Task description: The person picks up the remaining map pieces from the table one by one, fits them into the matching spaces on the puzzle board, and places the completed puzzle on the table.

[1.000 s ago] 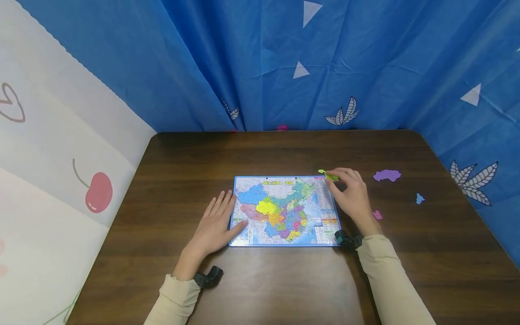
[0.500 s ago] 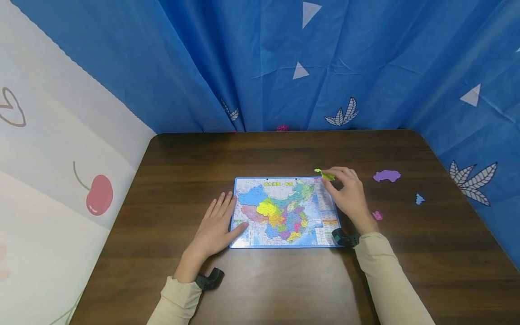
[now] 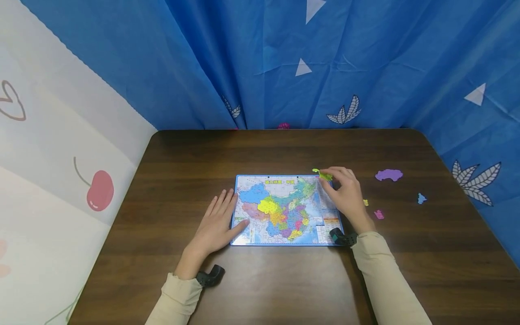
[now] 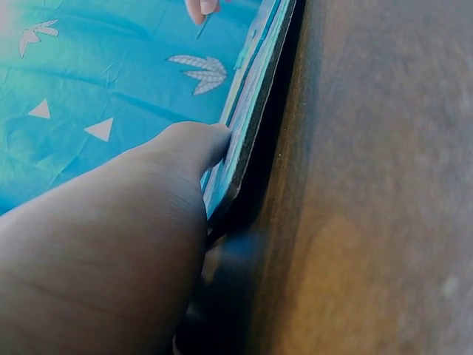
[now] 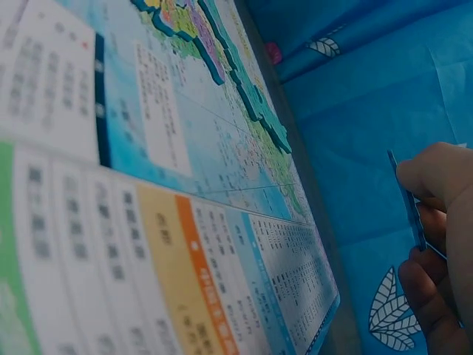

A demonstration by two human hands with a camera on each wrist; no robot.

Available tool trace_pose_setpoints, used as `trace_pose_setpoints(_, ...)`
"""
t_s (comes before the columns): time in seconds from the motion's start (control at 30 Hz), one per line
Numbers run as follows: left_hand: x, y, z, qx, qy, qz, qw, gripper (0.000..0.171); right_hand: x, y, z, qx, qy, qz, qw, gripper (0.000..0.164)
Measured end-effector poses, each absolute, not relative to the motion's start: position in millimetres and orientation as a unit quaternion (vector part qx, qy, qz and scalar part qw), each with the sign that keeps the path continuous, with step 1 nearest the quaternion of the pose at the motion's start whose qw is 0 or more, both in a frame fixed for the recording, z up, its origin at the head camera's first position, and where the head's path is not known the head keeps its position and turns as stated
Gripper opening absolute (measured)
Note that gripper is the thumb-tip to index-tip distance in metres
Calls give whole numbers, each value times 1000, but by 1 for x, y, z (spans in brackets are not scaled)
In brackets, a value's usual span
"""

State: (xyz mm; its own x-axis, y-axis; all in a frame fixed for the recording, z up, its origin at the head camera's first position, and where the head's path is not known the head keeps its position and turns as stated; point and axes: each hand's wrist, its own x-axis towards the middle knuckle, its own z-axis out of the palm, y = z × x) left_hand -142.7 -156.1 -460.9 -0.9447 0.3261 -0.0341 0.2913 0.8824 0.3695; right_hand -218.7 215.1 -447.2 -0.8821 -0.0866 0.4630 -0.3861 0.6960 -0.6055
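Observation:
A map puzzle board [image 3: 252,234] with a blue rim lies on the table, bearing coloured pieces. My left hand [image 3: 215,221] rests with straight fingers along its left edge; the thumb [image 4: 199,144] touches the board's face. Above the top right corner, my right hand [image 3: 345,192] pinches a yellow-green puzzle piece [image 3: 325,175] between thumb and fingers. The right wrist view shows this puzzle piece [image 5: 408,200] edge-on and dark, held off the board. Its middle is partly covered by the fingers in the head view.
Loose puzzle pieces lie right of the board: a purple piece [image 3: 388,174], a blue piece [image 3: 421,198], a pink piece [image 3: 379,214] and a small yellow piece [image 3: 365,202] beside the right wrist. A blue curtain [image 3: 268,90] hangs behind the brown table [image 3: 195,153].
My right hand has shifted slightly left with the yellow-green puzzle piece, over the board's top right corner. The small yellow piece has come into view beside the wrist. My left hand stays in place.

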Motion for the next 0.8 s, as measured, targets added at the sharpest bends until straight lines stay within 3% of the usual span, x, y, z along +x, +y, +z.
trace_pose_setpoints(0.8,-142,-155,-459,159,968,185,52,89,-220,209,-457,130,-902,368,183,26)
